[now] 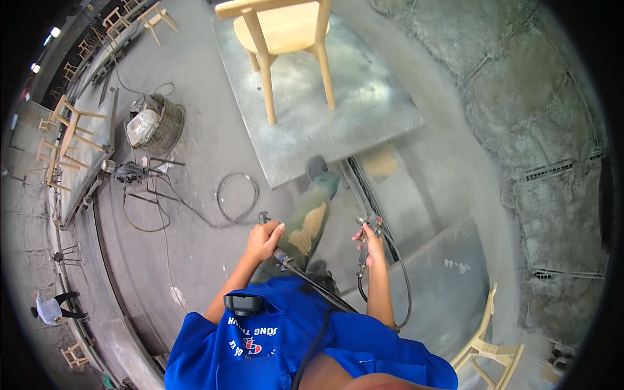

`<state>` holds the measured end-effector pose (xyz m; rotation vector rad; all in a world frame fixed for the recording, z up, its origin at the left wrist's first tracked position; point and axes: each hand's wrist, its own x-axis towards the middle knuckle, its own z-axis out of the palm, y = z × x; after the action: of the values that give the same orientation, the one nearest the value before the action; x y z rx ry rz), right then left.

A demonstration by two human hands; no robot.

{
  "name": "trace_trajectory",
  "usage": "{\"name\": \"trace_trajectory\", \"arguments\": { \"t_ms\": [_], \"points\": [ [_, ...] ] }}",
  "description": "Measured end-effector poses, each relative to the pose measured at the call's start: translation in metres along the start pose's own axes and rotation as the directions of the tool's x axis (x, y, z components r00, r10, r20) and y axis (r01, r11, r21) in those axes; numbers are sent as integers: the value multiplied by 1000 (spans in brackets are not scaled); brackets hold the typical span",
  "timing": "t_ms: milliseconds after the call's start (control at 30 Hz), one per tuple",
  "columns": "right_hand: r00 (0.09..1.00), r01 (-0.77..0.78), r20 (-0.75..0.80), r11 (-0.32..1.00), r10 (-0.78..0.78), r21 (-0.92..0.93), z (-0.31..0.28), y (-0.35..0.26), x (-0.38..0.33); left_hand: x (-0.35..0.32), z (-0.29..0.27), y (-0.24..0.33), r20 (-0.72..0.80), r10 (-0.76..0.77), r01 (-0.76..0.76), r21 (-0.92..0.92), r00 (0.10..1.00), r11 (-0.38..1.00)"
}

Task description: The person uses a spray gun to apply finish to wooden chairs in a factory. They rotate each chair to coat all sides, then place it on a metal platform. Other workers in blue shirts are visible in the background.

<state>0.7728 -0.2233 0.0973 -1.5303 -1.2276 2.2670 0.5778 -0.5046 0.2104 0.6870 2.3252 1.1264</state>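
Note:
My left hand (265,239) is closed around a dark, hose-fed handle (281,256); its small hooked tip pokes out beyond my fist, and the tool's exact kind is unclear. In my right hand (372,247) is a metal spray gun (368,222), with thin black hoses (407,286) looping down from it past my forearm. Some of my right fingers are extended alongside the gun. Ahead of both hands, apart from them, a pale wooden chair (286,34) stands upright on a grey metal platform (292,146). My foot (316,167) is at the platform's near edge.
A round drum-like unit (156,123) and a coiled hose (237,198) lie on the floor at left. Several chairs (75,133) line a rail there, and a person (49,309) is further off. Another chair (487,354) is at lower right, near a rough grey wall (552,130).

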Motion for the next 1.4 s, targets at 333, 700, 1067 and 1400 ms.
{"name": "trace_trajectory", "arguments": {
  "t_ms": [333, 700, 1067, 1400],
  "points": [
    [989, 118, 93, 992, -113, -48, 43, -18, 31, 13, -12, -32, -108, 84, -88, -28, 991, 996],
    [994, -63, 86, 996, 68, -61, 9, 69, -90, -92, 6, -33, -56, -2, -10, -217, 998, 976],
    [986, -103, 101, 960, 133, -260, 133, 45, -32, -29, -81, -104, -150, -118, 62, -334, 982, 941],
    [985, -84, 88, 852, 150, -517, 421, -7, 135, 66, -283, -248, -290, -319, 134, -516, 902, 846]
  ]
}}
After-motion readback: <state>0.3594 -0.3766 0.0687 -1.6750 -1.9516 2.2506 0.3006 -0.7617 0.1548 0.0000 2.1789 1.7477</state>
